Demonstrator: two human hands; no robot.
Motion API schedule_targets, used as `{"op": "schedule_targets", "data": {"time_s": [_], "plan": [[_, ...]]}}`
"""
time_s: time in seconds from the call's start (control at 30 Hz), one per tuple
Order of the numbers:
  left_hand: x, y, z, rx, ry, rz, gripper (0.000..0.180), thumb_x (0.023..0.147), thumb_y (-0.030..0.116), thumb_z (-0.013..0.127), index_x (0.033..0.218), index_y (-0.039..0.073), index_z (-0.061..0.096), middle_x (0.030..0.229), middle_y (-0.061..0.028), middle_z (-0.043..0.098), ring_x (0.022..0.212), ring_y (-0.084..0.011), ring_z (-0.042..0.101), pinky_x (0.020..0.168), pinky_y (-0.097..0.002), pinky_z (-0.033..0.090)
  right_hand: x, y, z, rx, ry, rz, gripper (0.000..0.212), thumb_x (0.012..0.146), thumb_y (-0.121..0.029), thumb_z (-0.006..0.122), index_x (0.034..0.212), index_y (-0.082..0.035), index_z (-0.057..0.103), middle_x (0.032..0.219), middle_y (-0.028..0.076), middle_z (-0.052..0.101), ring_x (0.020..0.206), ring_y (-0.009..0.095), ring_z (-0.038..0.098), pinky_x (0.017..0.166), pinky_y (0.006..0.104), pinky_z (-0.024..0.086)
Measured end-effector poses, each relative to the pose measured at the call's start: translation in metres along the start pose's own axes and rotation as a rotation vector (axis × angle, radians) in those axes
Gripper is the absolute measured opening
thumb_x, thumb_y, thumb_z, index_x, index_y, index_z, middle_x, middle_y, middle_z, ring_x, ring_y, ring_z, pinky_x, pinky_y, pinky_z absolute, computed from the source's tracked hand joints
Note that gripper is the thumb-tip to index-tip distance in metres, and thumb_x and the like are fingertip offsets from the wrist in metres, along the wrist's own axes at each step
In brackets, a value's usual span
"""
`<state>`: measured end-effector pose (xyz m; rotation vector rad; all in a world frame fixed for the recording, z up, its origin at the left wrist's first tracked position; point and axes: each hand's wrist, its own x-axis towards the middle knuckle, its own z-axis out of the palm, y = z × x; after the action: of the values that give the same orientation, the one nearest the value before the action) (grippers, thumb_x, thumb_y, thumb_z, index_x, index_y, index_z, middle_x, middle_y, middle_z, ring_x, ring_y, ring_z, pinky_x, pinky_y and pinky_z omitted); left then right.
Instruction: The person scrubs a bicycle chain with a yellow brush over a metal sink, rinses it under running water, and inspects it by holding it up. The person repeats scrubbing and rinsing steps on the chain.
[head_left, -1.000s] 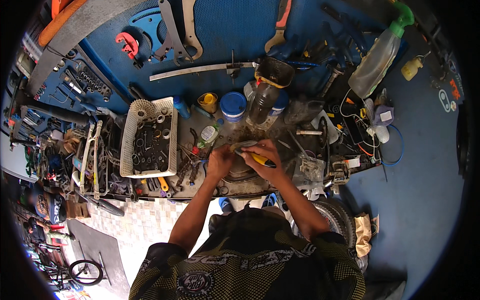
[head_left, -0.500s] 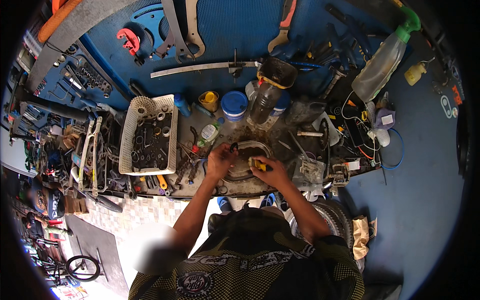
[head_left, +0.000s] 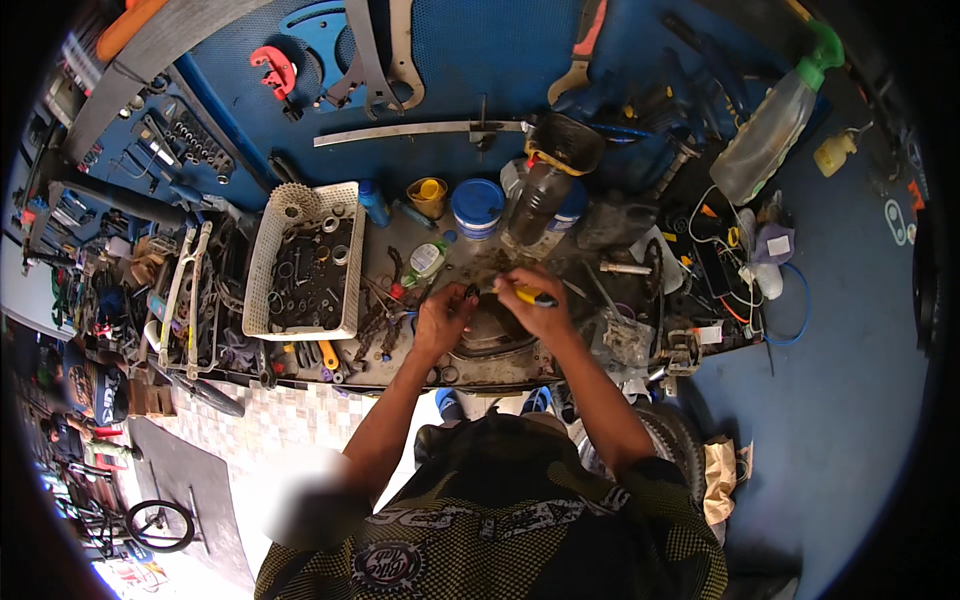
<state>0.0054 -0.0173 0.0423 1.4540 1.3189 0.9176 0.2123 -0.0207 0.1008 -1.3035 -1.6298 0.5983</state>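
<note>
Your right hand is closed around one yellow-and-black tool, held above the desk just in front of you. Its long axis lies nearly crosswise, dipping a little toward your right. The black end of the handle points right and slightly back toward you, while the other end points left, toward your other hand; your fingers partly cover it, so you cannot tell its exact shape here.

Your left hand pinches one small dark part at the fingertips, near the working end of the tool. The part is too small to tell which way it faces. Your two hands are close together but apart, with one dark oval ring lying on the desk below and between them.

Just beyond your left hand lies one clear bottle, tilted. Farther left you have one white basket of loose metal parts, including one toothed cog stack. Along the back stand one blue bottle, one yellow cup and two blue-lidded tubs.
</note>
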Motion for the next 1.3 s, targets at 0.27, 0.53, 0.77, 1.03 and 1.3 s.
{"op": "schedule_targets", "data": {"time_s": [0.27, 0.53, 0.77, 1.03, 1.3], "plan": [[-0.003, -0.003, -0.005, -0.035, 0.028, 0.009, 0.022, 0.099, 0.014, 0.074, 0.112, -0.003, 0.07, 0.084, -0.0079, 0.072, 0.073, -0.0134, 0.07, 0.058, -0.0307, 0.06, -0.009, 0.023, 0.011, 0.001, 0.002, 0.028, 0.024, 0.094, -0.029, 0.081, 0.093, -0.006, 0.075, 0.082, 0.008, 0.073, 0.076, 0.026, 0.071, 0.075, 0.0377, 0.054], [0.011, 0.019, -0.009, 0.037, 0.022, 0.015, 0.029, 0.1, 0.022, 0.076, 0.117, -0.002, 0.072, 0.088, -0.0076, 0.075, 0.08, -0.0129, 0.071, 0.065, -0.0311, 0.061, -0.061, 0.064, -0.004, 0.069, 0.071, 0.337, 0.028, 0.094, -0.03, 0.081, 0.094, -0.002, 0.074, 0.084, 0.01, 0.073, 0.08, 0.019, 0.07, 0.077, 0.0324, 0.053], [-0.005, 0.143, -0.017, 0.22, 0.024, 0.58, 0.024, 0.095, 0.017, 0.077, 0.113, 0.002, 0.075, 0.102, -0.0152, 0.077, 0.087, -0.0328, 0.076, 0.078, -0.04, 0.061, -0.098, 0.061, -0.026, 0.003, 0.216, 0.388, 0.021, 0.096, -0.022, 0.079, 0.097, -0.001, 0.075, 0.083, 0.007, 0.073, 0.078, 0.014, 0.066, 0.074, 0.0296, 0.052], [0.011, 0.047, 0.006, 0.524, -0.37, 0.162, 0.02, 0.089, 0.012, 0.076, 0.108, 0.01, 0.078, 0.116, -0.0156, 0.073, 0.099, -0.0354, 0.073, 0.086, -0.0431, 0.059, -0.119, 0.056, -0.022, -0.092, 0.27, 0.338, 0.019, 0.097, -0.019, 0.077, 0.094, -0.001, 0.073, 0.079, 0.006, 0.072, 0.072, 0.012, 0.063, 0.07, 0.0297, 0.051], [0.1, 0.013, -0.18, 0.59, 0.415, 0.236, 0.021, 0.092, 0.022, 0.075, 0.111, 0.014, 0.079, 0.098, -0.0158, 0.078, 0.088, -0.0364, 0.077, 0.078, -0.0456, 0.061, -0.116, 0.026, -0.003, -0.088, 0.215, 0.428, 0.018, 0.097, -0.019, 0.076, 0.097, -0.001, 0.074, 0.079, 0.009, 0.072, 0.071, 0.015, 0.065, 0.07, 0.0314, 0.051]]}}
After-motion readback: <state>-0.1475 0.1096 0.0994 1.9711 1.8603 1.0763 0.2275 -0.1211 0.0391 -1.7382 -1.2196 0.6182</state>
